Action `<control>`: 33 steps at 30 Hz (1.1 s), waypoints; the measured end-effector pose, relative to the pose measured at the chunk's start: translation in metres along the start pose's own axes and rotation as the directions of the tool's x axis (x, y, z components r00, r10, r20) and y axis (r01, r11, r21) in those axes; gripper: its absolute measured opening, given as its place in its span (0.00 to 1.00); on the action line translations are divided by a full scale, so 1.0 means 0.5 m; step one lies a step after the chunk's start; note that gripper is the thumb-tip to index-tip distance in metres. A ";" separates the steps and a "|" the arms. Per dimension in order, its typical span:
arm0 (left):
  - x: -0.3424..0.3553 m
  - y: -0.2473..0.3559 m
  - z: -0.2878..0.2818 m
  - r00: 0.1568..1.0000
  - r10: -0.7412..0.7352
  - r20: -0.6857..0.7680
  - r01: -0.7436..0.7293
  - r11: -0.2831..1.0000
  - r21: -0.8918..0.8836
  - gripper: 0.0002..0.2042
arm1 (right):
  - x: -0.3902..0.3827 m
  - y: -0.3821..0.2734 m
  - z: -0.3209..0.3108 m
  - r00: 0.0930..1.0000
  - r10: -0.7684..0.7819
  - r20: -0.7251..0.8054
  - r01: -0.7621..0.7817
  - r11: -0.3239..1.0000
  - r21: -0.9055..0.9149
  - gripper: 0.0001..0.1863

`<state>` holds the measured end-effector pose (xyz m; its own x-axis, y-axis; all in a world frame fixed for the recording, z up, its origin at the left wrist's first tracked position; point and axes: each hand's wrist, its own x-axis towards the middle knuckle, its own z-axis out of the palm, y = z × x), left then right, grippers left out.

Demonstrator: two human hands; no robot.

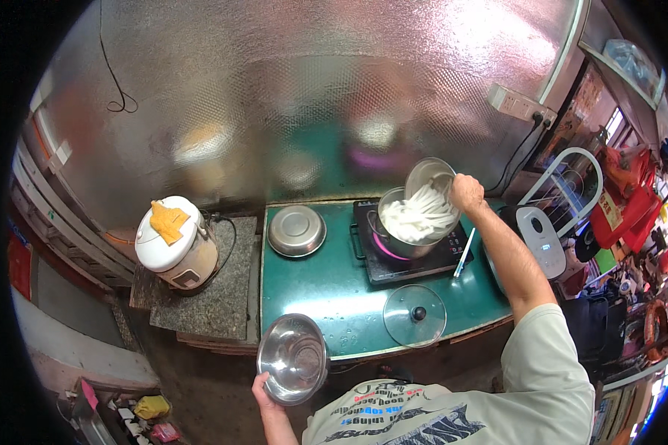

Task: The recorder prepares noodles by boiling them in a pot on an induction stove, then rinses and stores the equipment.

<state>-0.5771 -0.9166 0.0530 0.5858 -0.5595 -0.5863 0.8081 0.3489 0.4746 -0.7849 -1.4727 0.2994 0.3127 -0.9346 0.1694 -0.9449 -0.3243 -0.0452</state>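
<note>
My right hand (pixel 467 194) grips the rim of a metal bowl (pixel 429 171), tipped over a metal pot (pixel 414 248). Thick white strips, perhaps noodles or rice cakes, (pixel 421 213) lie heaped between the bowl's mouth and the pot. The pot rests on a black electric cooker (pixel 393 274) with a glowing pink-purple ring. My left hand (pixel 266 391) has its fingers closed on the rim of a shiny steel bowl (pixel 295 356), held tilted off the near table edge; no contents show in it. A glass lid (pixel 404 326) with a black knob lies in front of the cooker.
On the green table (pixel 315 285) sit an upturned metal bowl (pixel 297 228) at left and chopsticks (pixel 465 254) beside the cooker. A white-lidded cooker (pixel 169 256) stands on a stone slab. A white appliance (pixel 540 241) is close to my right arm. Foil-like sheeting covers the wall (pixel 223 89).
</note>
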 end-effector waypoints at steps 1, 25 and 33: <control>-0.001 0.001 0.003 1.000 -0.007 0.018 0.007 1.000 0.003 0.24 | 0.001 0.001 -0.003 0.999 -0.022 -0.024 0.022 1.000 -0.009 0.12; 0.013 -0.001 -0.001 0.999 -0.027 0.022 0.027 1.000 -0.006 0.25 | -0.011 0.029 -0.076 0.936 -0.274 -0.223 0.231 0.953 -0.197 0.08; 0.017 -0.002 -0.004 1.000 -0.012 -0.008 0.012 0.999 0.045 0.24 | -0.019 0.027 -0.075 0.907 -0.332 -0.257 0.269 0.929 -0.252 0.09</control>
<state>-0.5728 -0.9201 0.0464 0.5766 -0.5576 -0.5971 0.8117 0.3077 0.4965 -0.8042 -1.4627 0.3341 0.5729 -0.7026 0.4221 -0.8186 -0.5160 0.2521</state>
